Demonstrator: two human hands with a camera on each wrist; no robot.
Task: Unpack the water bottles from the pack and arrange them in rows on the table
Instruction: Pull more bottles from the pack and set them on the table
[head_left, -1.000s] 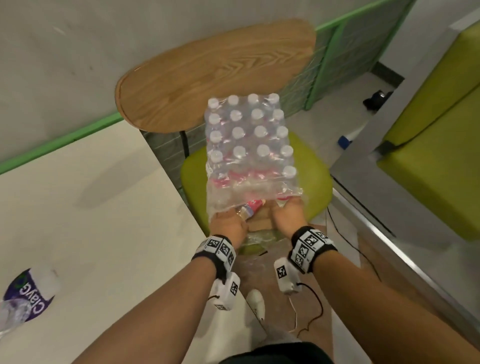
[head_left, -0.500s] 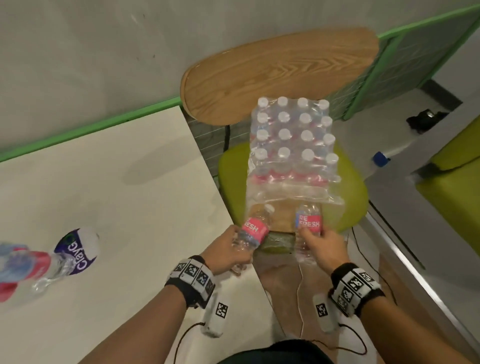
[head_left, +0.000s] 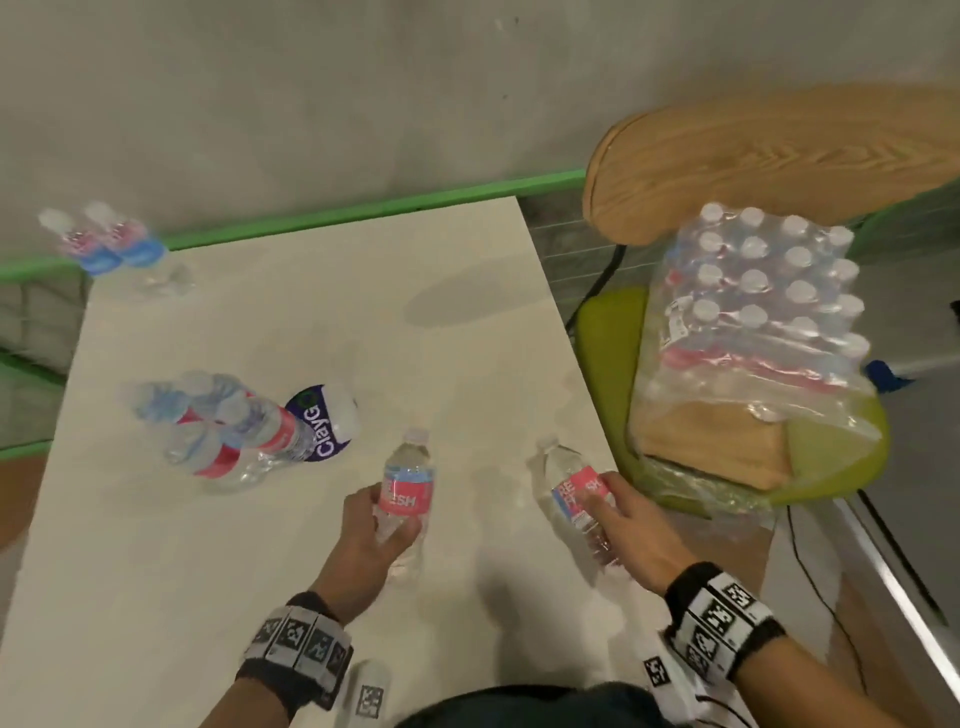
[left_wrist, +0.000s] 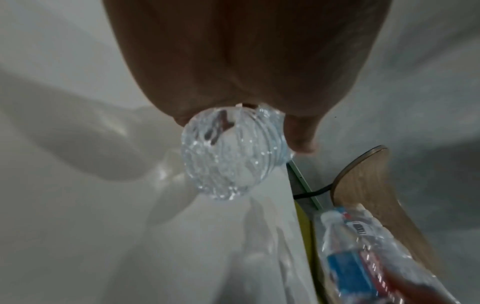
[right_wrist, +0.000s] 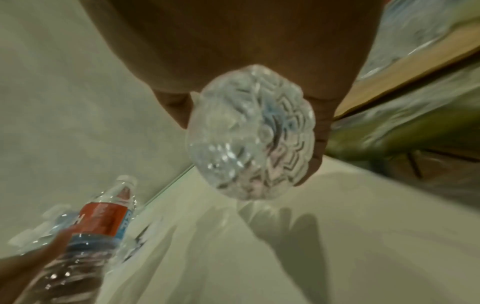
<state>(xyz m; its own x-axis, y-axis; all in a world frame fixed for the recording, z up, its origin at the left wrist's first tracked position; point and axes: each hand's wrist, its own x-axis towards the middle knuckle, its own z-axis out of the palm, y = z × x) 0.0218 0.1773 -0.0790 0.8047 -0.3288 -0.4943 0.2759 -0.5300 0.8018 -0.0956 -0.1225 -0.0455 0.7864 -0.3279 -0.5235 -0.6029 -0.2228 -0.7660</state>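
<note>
Where both bottles hung by the pack (head_left: 758, 322), each hand (head_left: 371, 540) (head_left: 631, 538) now grips its bottle (head_left: 408, 488) (head_left: 574, 493) over the table (head_left: 311, 322).

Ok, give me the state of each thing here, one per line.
Left hand: grips a bottle above the table.
Right hand: grips a second bottle, tilted.
Pack: torn open, on the chair, many bottles inside.
Bottle cluster: on the table.
Far pair: at the back corner.
</note>
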